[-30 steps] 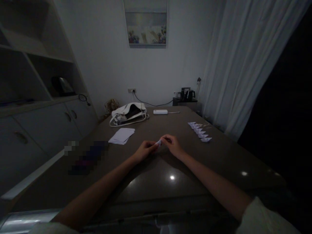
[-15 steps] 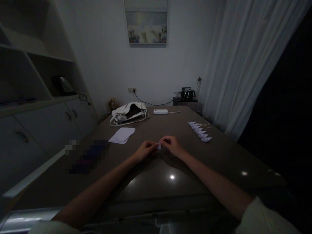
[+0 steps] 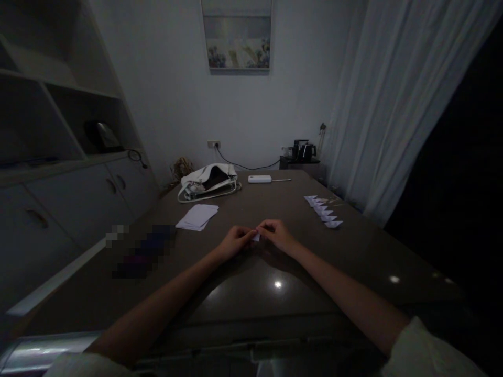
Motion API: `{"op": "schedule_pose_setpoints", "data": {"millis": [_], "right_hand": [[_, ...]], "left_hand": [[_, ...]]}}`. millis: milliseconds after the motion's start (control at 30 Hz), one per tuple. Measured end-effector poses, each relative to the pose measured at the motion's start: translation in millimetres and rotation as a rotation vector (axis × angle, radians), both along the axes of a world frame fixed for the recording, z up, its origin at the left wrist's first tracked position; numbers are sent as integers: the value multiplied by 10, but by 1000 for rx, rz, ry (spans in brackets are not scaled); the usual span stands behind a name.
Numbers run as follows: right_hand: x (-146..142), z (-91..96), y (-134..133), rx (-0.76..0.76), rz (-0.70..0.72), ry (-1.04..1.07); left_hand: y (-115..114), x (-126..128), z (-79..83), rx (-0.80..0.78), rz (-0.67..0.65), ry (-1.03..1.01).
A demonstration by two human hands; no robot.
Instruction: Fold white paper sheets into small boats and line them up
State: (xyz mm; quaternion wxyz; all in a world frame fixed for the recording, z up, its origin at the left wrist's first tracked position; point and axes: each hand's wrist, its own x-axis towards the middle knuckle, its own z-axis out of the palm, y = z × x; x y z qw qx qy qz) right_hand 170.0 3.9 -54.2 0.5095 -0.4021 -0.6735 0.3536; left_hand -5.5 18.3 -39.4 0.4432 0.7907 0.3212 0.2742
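My left hand (image 3: pixel 234 242) and my right hand (image 3: pixel 277 234) meet at the middle of the dark table (image 3: pixel 251 293). Both pinch a small folded piece of white paper (image 3: pixel 256 236) between their fingertips, low over the tabletop. A stack of white paper sheets (image 3: pixel 197 217) lies to the left beyond my left hand. To the right, a row of several small folded paper pieces (image 3: pixel 323 211) is laid out on the table.
A white handbag (image 3: pixel 208 180) and a white power bank (image 3: pixel 259 179) with its cable sit at the table's far end. Cabinets and shelves (image 3: pixel 58 157) line the left wall. A white curtain (image 3: pixel 393 104) hangs on the right. A kettle (image 3: pixel 302 151) stands in the far corner.
The folded paper has dropped slightly between my fingertips and my hands have closed in tighter on it. Nothing else on the table has moved.
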Motion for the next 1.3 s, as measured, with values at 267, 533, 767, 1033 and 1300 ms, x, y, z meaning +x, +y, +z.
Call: {"op": "schedule_pose_setpoints", "data": {"millis": [267, 533, 767, 1033, 1300], "right_hand": [[26, -5, 7, 3, -56, 35], [15, 32, -7, 8, -92, 54], [60, 17, 15, -25, -98, 76], [20, 7, -18, -44, 15, 56], [34, 1, -5, -33, 32, 39]], "left_hand": [[25, -13, -16, 129, 17, 46], [1, -12, -15, 172, 13, 61], [8, -27, -1, 247, 16, 56], [8, -21, -38, 254, -7, 62], [-22, -18, 17, 243, -29, 52]]}}
